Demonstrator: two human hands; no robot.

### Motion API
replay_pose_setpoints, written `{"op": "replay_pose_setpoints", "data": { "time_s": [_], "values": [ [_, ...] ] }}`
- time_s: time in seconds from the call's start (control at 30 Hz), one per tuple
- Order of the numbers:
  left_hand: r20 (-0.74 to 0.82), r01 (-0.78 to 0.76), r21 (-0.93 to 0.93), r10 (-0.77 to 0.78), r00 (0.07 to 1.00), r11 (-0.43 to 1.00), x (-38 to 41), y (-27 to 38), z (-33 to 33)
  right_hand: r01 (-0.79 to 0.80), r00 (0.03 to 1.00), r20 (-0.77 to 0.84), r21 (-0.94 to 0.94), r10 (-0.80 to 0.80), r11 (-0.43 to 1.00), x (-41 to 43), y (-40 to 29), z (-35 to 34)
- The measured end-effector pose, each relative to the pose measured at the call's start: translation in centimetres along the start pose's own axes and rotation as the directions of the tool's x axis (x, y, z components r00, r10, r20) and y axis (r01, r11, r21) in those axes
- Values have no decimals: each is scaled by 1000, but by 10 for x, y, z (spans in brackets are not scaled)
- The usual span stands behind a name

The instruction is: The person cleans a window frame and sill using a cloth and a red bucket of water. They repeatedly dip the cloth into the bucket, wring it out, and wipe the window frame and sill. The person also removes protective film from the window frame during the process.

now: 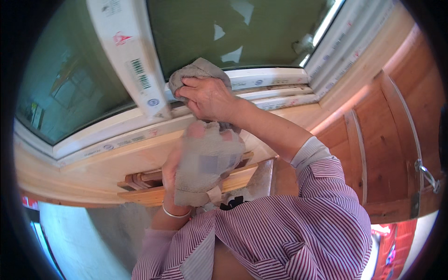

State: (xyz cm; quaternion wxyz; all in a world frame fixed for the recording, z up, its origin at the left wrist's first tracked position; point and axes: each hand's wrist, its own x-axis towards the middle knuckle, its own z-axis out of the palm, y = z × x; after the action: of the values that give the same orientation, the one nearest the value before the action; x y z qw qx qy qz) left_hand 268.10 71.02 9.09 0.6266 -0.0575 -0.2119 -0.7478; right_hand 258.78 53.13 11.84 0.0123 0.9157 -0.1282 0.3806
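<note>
My right hand (208,96) grips a bunched grey cloth (201,68), which touches the lower left corner of the right windowpane (224,35), beside the white upright frame post (140,66). Below it, my left hand (170,168) holds a second greyish terry cloth (210,159), which hangs spread out over the front of the wooden sill and hides part of the fingers. This cloth looks slightly blurred. A bangle circles the left wrist.
The window's lower track (276,92) runs along the wooden sill (87,168). At the left is another glass pane (73,84). Wooden panelled doors (378,150) with a metal latch (427,175) stand at the right. A wooden slatted piece (147,180) lies below the sill.
</note>
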Motion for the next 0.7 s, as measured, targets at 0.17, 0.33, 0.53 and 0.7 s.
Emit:
{"op": "replay_pose_setpoints", "data": {
  "time_s": [0.17,0.33,0.53,0.7],
  "values": [
    [6,43,206,-45,999,978,16,-11,-7,-178,979,-131,-158,158,971,-57,30,-59],
    [32,137,180,-145,989,974,40,-38,-7,-387,921,-188,-348,340,854,-122,66,-122],
    [130,295,-206,-272,953,933,65,-71,-13,-547,831,-260,-534,491,644,-156,93,-152],
    [53,355,-231,-352,934,906,68,-81,-6,-557,825,-260,-516,501,651,-154,91,-160]
  ]
}}
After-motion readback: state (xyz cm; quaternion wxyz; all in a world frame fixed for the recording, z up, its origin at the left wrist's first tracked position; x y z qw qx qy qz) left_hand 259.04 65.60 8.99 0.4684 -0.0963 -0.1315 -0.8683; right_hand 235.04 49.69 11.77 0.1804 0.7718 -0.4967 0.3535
